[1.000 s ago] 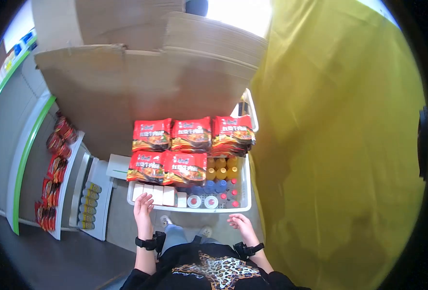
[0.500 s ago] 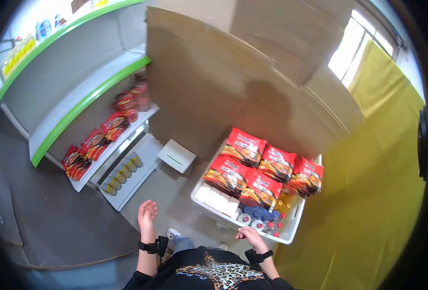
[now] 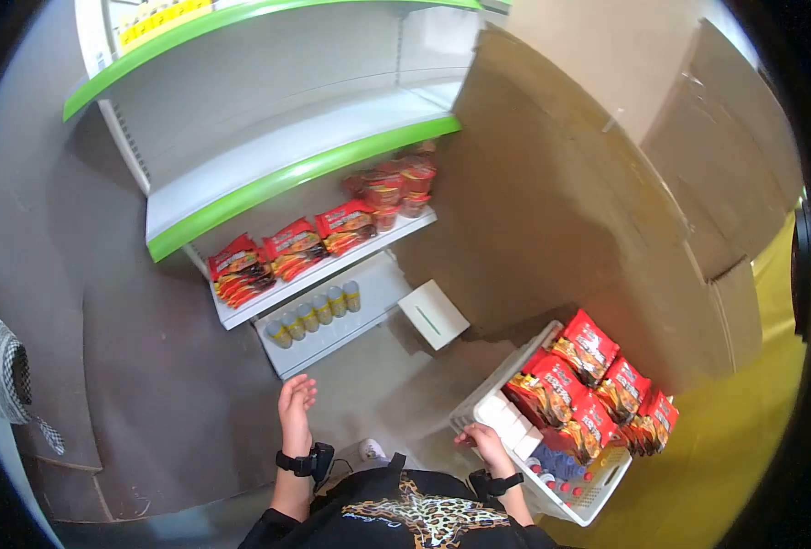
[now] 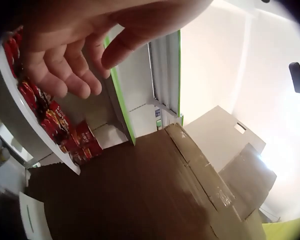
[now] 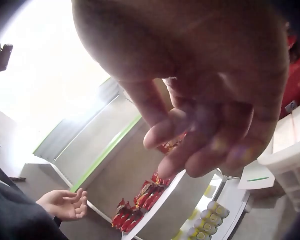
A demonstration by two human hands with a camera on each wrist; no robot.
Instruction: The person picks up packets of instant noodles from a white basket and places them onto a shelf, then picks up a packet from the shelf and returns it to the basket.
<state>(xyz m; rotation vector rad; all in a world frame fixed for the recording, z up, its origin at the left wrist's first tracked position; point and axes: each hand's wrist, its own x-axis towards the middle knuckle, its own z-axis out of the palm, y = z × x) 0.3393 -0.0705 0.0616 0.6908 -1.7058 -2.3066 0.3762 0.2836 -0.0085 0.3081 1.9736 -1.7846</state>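
My left hand (image 3: 297, 404) hangs in front of the shelf unit, fingers loosely bent and holding nothing. The left wrist view shows the same empty fingers (image 4: 65, 70). My right hand (image 3: 488, 446) overlaps the near-left edge of a white plastic basket (image 3: 502, 371) in the head view. Its fingers (image 5: 210, 155) are relaxed and empty in the right wrist view. Red instant noodle packs (image 3: 550, 389) lie heaped in the basket. Beside them are white boxes (image 3: 511, 423) and bottles with red caps (image 3: 566, 487).
A shelf unit with green edges (image 3: 305, 169) stands ahead. It bears red noodle packs (image 3: 294, 247), red noodle cups (image 3: 383, 190) and, lowest, a row of yellow-grey containers (image 3: 317, 316). A white box (image 3: 434, 315) sits on the floor by a cardboard wall (image 3: 534, 210). A yellow curtain (image 3: 744, 403) hangs right.
The head view has swung left, from the basket to the shelf unit, so the basket now lies at lower right. Both hands stay empty.
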